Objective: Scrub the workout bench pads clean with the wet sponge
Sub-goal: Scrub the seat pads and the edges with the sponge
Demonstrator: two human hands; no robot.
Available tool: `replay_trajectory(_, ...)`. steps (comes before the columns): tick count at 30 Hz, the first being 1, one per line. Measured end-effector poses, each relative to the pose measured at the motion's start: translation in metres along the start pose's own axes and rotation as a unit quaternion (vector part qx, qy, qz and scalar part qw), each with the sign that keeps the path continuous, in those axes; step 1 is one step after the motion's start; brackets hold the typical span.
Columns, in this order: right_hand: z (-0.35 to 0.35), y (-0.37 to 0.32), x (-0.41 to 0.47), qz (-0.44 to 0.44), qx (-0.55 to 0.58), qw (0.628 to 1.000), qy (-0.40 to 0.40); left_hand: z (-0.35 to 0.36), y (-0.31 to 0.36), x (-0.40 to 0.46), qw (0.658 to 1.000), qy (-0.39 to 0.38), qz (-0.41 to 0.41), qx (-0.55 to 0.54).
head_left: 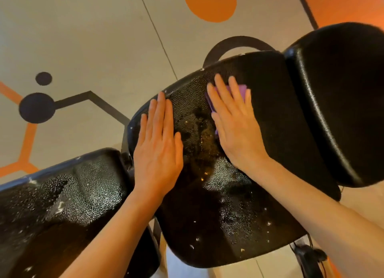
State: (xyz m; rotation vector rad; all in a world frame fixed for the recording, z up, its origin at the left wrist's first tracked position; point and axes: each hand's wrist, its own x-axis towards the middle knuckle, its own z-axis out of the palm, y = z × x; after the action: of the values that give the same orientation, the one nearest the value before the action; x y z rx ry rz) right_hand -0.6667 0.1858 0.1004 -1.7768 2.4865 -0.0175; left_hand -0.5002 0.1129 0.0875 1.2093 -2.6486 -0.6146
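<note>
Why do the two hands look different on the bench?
The right hand presses a purple sponge flat against the middle bench pad; the left hand has nothing under it and lies bare on the pad. The right hand sits nearer the pad's far end, the left nearer its left edge. Both are flat, fingers straight, palms down on the same wet black pad.

Warm even light, wet glare, blurred wide-angle edges.
</note>
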Motion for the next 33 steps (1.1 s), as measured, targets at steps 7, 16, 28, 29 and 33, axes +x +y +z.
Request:
replay_trajectory(7, 0.000, -0.013, -0.028, -0.044, 0.001, 0.998, -0.042, -0.028, -0.037, -0.039, 0.999, -0.041, -0.006, 0.027)
replay_trajectory(16, 0.002, -0.005, -0.033, -0.139, -0.102, 0.984, -0.055, -0.031, -0.044, -0.046, 0.994, -0.079, 0.032, 0.073)
replay_trajectory(28, -0.009, -0.001, 0.027, 0.011, -0.044, 0.999, -0.001, -0.029, -0.046, -0.049, 0.995, -0.066, 0.043, 0.060)
replay_trajectory(29, -0.013, 0.009, 0.030, 0.101, -0.022, 0.994, 0.017, -0.029, -0.046, -0.049, 0.995, -0.065, 0.043, 0.062)
replay_trajectory(33, 0.002, -0.065, 0.032, 0.081, -0.051, 0.993, 0.069, -0.028, -0.046, -0.050, 0.994, -0.066, 0.041, 0.075)
